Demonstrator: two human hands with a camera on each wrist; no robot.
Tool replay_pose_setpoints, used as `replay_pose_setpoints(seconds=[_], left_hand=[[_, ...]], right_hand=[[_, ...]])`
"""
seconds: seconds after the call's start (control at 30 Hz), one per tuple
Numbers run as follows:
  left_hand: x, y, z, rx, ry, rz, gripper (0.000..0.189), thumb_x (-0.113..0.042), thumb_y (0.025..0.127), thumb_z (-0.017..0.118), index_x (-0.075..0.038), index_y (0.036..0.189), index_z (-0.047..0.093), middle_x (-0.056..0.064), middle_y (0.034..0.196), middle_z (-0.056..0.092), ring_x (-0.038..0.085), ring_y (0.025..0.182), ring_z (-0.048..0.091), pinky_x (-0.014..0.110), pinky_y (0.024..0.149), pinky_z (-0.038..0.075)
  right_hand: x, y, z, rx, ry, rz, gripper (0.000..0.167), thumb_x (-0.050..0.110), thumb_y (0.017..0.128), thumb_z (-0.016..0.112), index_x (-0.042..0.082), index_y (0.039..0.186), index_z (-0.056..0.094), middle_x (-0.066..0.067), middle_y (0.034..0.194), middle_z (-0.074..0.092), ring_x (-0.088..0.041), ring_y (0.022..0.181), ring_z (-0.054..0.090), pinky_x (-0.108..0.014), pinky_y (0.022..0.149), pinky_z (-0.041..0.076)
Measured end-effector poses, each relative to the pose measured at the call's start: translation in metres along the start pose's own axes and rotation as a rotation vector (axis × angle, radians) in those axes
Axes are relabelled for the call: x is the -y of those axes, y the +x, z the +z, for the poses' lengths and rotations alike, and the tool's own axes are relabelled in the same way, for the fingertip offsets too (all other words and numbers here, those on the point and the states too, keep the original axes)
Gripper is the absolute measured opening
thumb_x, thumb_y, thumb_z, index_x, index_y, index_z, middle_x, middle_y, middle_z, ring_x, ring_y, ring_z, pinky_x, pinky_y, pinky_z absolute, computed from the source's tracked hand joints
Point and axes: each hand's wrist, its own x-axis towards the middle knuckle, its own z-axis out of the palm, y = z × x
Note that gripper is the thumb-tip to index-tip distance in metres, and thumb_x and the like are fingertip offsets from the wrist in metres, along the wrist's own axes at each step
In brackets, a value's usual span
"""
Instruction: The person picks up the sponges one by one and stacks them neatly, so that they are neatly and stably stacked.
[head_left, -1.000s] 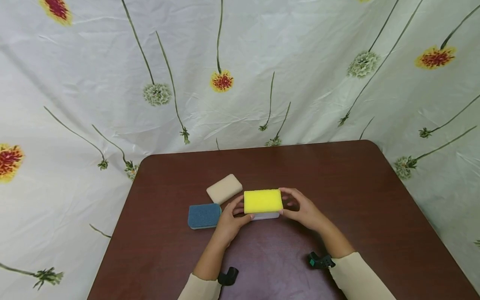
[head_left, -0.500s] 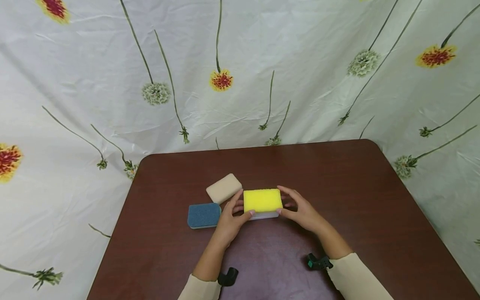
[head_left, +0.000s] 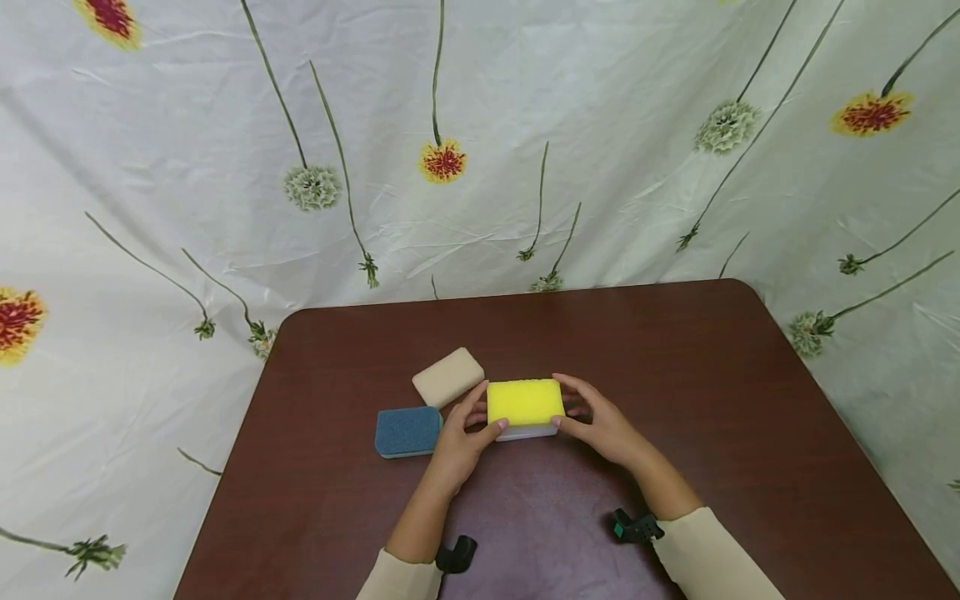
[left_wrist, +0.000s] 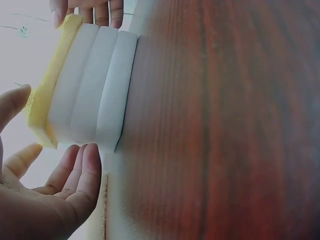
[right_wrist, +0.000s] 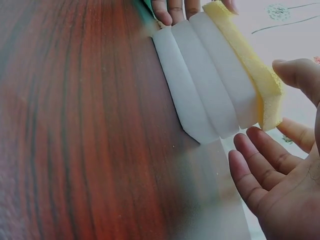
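A bright yellow sponge [head_left: 525,402] lies on top of a stack of three white sponges [left_wrist: 104,85], which rests on the table. My left hand [head_left: 459,442] holds the yellow sponge's left end, thumb on the front edge and index finger reaching to the back corner. At the right end my right hand [head_left: 603,423] grips it in the same way. In both wrist views the other fingers curve beside the ends of the white blocks, fingertips right at them. The layers sit nearly flush, long sides aligned.
Left of the stack, a blue sponge [head_left: 408,432] lies flat near the left hand. Behind it sits a cream sponge [head_left: 448,377], set at an angle. The dark red-brown table [head_left: 675,350] ends at a flower-printed cloth [head_left: 600,100] hanging behind.
Both thumbs have shifted slightly inward over the yellow sponge's front edge, and the right hand has moved a little left. The blue and cream sponges have stayed put.
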Motion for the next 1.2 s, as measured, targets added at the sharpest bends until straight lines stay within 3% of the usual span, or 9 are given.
replay_pose_setpoints(seconds=[0.17,0.33,0.53,0.87,1.03,1.2], left_hand=[[-0.002,-0.001,-0.002,-0.014,0.017,0.008,0.078,-0.027,0.090,0.078,-0.023,0.157,0.038,0.014,0.136,0.053,0.030,0.126,0.056,0.035,0.089,0.055],[-0.008,-0.006,-0.007,-0.051,0.034,-0.002,0.077,-0.029,0.089,0.078,-0.020,0.156,0.040,0.011,0.137,0.053,0.029,0.129,0.054,0.040,0.096,0.051],[-0.017,-0.011,-0.018,-0.074,0.035,-0.001,0.070,-0.030,0.091,0.077,-0.019,0.152,0.045,0.008,0.136,0.057,0.026,0.127,0.055,0.041,0.101,0.048],[-0.023,-0.022,-0.049,-0.107,0.089,-0.030,0.070,-0.032,0.090,0.077,-0.023,0.152,0.045,0.008,0.125,0.060,0.020,0.113,0.058,0.035,0.097,0.047],[-0.025,-0.025,-0.067,-0.119,0.115,-0.044,0.071,-0.033,0.092,0.075,-0.023,0.154,0.041,0.010,0.130,0.058,0.021,0.115,0.056,0.034,0.096,0.047],[-0.026,-0.027,-0.083,-0.163,0.127,-0.059,0.065,-0.031,0.093,0.074,-0.028,0.151,0.044,0.008,0.130,0.058,0.020,0.116,0.056,0.031,0.088,0.048]], right_hand=[[0.000,0.001,0.000,-0.002,0.001,-0.001,0.070,0.021,0.092,0.075,0.015,0.154,0.041,-0.015,0.143,0.055,-0.035,0.125,0.058,-0.056,0.103,0.047],[-0.002,0.001,0.000,-0.001,0.012,0.000,0.071,0.021,0.092,0.075,0.014,0.154,0.040,-0.016,0.142,0.055,-0.036,0.126,0.058,-0.056,0.104,0.046],[-0.002,0.000,0.001,-0.009,0.021,0.001,0.071,0.020,0.092,0.076,0.021,0.154,0.040,-0.016,0.141,0.055,-0.035,0.125,0.058,-0.057,0.104,0.046],[-0.004,-0.002,0.005,-0.004,0.032,0.014,0.076,0.020,0.090,0.078,0.020,0.155,0.038,-0.014,0.143,0.054,-0.033,0.127,0.057,-0.050,0.105,0.048],[-0.007,-0.002,0.004,-0.005,0.022,0.007,0.075,0.024,0.090,0.078,0.027,0.154,0.039,-0.011,0.143,0.054,-0.030,0.126,0.057,-0.037,0.103,0.050],[-0.008,-0.002,0.003,-0.009,0.022,0.009,0.075,0.024,0.090,0.078,0.030,0.154,0.039,-0.009,0.143,0.054,-0.029,0.127,0.057,-0.033,0.102,0.050]])
